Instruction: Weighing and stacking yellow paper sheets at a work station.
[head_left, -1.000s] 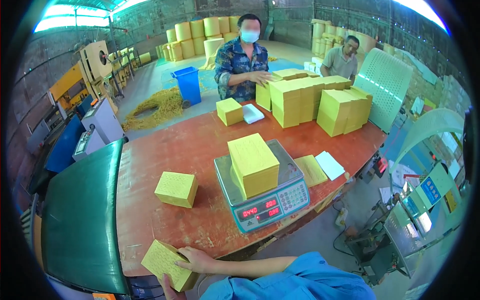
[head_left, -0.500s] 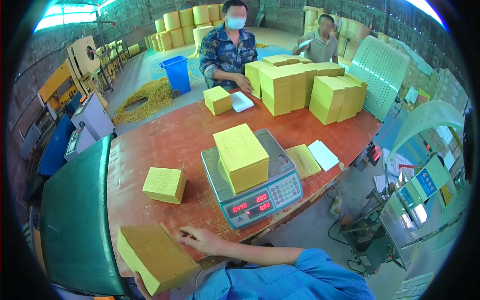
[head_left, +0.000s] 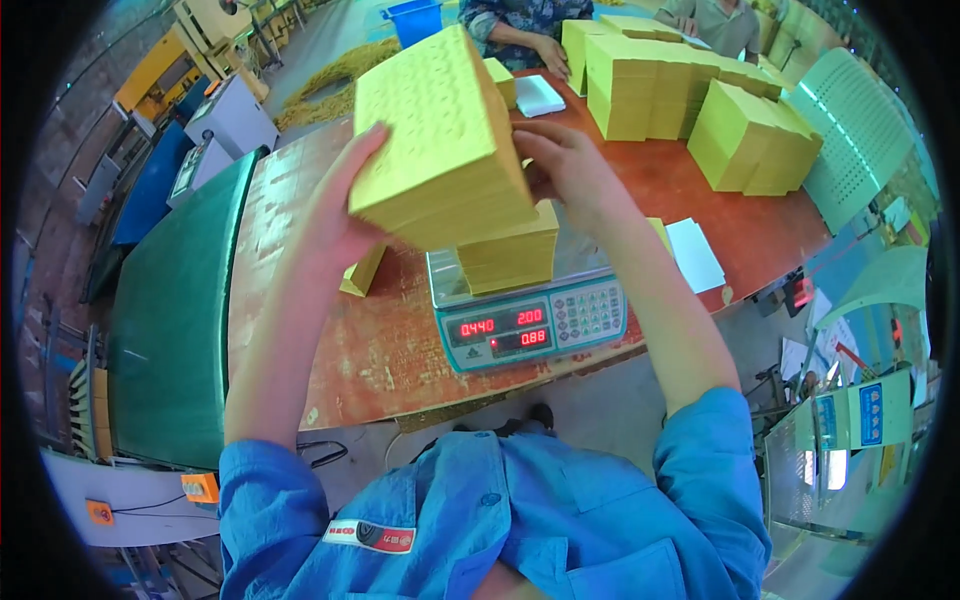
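Surroundings: a red table (head_left: 380, 365) is carrying a digital scale (head_left: 590, 318), its red digits glowing. A yellow block (head_left: 507, 262) is sitting on the scale's plate. At the left, a dark green belt (head_left: 170, 330) is running alongside the table. White sheets (head_left: 697, 256) are lying just right of the scale. On the far side, tall yellow stacks (head_left: 650, 88) are standing in a row, with a co-worker's hand (head_left: 550, 57) resting near their left end; a white pad (head_left: 540, 96) is lying near that hand.

Obstruction: the held block is covering the upper part of the scale's block from view, and the left hand is partly hiding a smaller block (head_left: 362, 274).

Specimen: the held block (head_left: 435, 140) is hanging raised and tilted in front of the wearer, between both hands. It is showing a yellow, dimpled top and layered, sheet-like sides.

Hands: the left hand (head_left: 345, 215) is gripping its left side, thumb against the face. The right hand (head_left: 570, 165) is curling its fingers at the right edge; cannot tell whether they are gripping.
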